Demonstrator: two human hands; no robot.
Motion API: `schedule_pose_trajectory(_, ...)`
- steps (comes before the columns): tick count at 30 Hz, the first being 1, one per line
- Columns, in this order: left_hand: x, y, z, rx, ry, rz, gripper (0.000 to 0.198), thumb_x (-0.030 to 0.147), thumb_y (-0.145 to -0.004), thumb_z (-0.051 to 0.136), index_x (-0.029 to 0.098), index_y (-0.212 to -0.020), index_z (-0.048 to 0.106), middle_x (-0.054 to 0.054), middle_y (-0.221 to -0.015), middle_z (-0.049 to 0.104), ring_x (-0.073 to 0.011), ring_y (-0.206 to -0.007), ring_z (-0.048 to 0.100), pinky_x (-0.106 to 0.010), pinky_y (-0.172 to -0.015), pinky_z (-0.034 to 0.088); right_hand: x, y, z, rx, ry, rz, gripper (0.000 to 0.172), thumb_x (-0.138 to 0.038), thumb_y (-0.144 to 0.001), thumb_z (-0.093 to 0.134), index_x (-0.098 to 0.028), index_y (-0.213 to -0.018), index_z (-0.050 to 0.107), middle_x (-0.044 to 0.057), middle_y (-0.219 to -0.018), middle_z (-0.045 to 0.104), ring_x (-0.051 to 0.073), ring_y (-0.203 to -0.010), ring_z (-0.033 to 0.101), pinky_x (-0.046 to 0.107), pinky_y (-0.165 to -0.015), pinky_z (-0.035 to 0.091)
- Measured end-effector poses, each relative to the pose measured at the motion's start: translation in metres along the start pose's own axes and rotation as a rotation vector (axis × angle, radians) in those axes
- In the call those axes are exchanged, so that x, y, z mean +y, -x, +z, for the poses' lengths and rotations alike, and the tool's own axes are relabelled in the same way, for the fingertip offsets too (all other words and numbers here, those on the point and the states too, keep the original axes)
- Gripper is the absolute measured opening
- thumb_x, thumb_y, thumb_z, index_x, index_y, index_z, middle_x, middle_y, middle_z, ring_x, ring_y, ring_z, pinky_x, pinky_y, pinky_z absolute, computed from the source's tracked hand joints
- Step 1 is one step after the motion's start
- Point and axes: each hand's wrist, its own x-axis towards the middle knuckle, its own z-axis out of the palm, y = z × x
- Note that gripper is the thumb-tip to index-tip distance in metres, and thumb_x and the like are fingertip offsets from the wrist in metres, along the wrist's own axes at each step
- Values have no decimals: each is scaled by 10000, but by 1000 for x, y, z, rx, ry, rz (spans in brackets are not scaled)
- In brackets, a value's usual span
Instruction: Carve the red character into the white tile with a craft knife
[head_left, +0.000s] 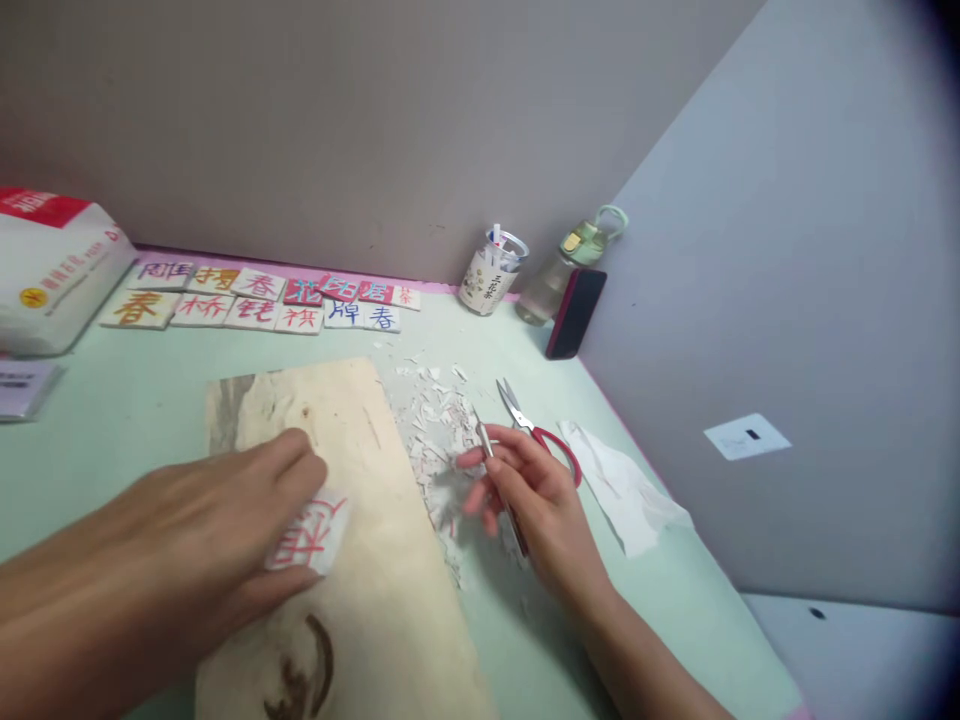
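Observation:
My left hand [255, 510] grips a small white tile [319, 535] with a red character on it, over the wooden board [367, 460]. Its thumb and curled fingers close on the tile's near side and hide part of it. Held like a pen in my right hand [536, 490] is a craft knife [487, 440] with a thin pointed tip, directed up and away. That hand is to the right of the board, above white shavings [431, 415] scattered on the green tabletop. Red-handled scissors [540, 430] lie just beyond it.
Two rows of character tiles [255, 312] line the back wall. A can of pens [487, 285], a water bottle [544, 295] and a leaning phone [576, 315] stand behind. Crumpled tissue [630, 495] lies right; a white and red bag [60, 270] sits far left.

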Motion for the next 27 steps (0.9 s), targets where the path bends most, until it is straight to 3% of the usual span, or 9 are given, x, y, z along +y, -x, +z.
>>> schedule_pose_trajectory(2, 15, -3, 5, -116, -75, 45, 190, 286, -824, 584, 259, -1002, 643, -40, -1052, 653, -267, -830, 690, -370, -661, 500, -3, 3, -5, -48, 179, -52, 216, -310, -1026, 596, -223, -1218, 645, 40, -946, 728, 109, -576, 603, 231, -488, 466)
schedule_pose_trajectory(5, 27, -6, 10, -160, -50, 38, 300, 205, -818, 611, 267, -1112, 627, -66, -1171, 654, -277, -964, 688, -362, -718, 510, -5, 12, -3, -180, 504, -245, 223, -248, -1037, 560, -213, -1200, 706, 51, -927, 700, 166, -784, 645, 304, -691, 535)
schedule_pose_trajectory(7, 27, -8, 11, -175, -18, 20, 338, 191, -802, 635, 272, -1130, 615, -55, -1156, 644, -267, -976, 676, -356, -741, 504, -6, 17, -1, -297, 653, -304, 256, -218, -1048, 536, -218, -1233, 713, 60, -955, 685, 187, -873, 654, 327, -765, 540)
schedule_pose_trajectory(10, 25, -9, 11, -198, 6, 10, 307, 196, -787, 657, 264, -1082, 608, -41, -1095, 630, -256, -942, 661, -354, -737, 488, -6, 20, 1, -416, 774, -323, 278, -207, -1064, 509, -209, -1273, 693, 67, -974, 679, 184, -856, 660, 307, -730, 537)
schedule_pose_trajectory(19, 23, -8, 14, -184, 38, -2, 263, 205, -804, 630, 259, -1057, 581, -32, -1058, 626, -248, -922, 645, -356, -734, 469, 3, 21, 6, -391, 1035, -543, 274, -167, -1044, 487, -150, -1206, 707, 100, -934, 656, 198, -755, 622, 296, -597, 502)
schedule_pose_trajectory(27, 23, -6, 16, -183, 29, 16, 279, 198, -827, 604, 251, -1096, 548, -41, -1067, 599, -263, -951, 643, -390, -756, 485, 4, 22, 8, -336, 1105, -634, 238, -118, -1053, 462, -133, -1150, 678, 98, -901, 664, 213, -780, 581, 319, -638, 490)
